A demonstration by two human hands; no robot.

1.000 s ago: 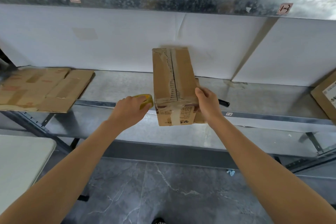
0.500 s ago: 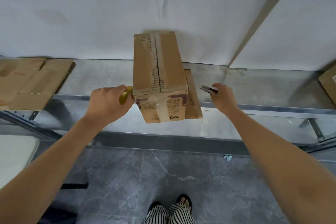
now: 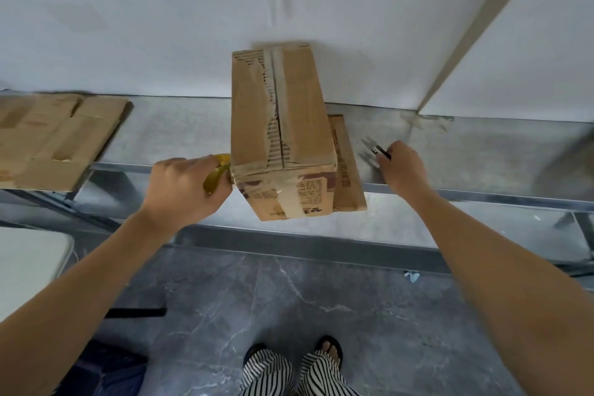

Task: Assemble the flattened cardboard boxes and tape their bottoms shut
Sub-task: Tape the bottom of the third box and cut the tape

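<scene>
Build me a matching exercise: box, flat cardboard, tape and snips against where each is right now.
Things: 1 assembled brown cardboard box; 2 flattened brown cardboard stack; 3 yellow tape roll; 4 small black-handled metal snips.
Places: A right hand; B left end of grey metal shelf; C left hand; D shelf middle.
Pairs: 1-D, 2-B, 3-C, 4-A.

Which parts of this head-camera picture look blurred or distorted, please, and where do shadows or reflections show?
Head view: the box is fairly sharp, its print unreadable; the flat cardboard at left and the far right edge are smeared; the shelf edge bows slightly from the wide lens; the box shadows the white wall faintly; the snips reflect dully in the metal.
</scene>
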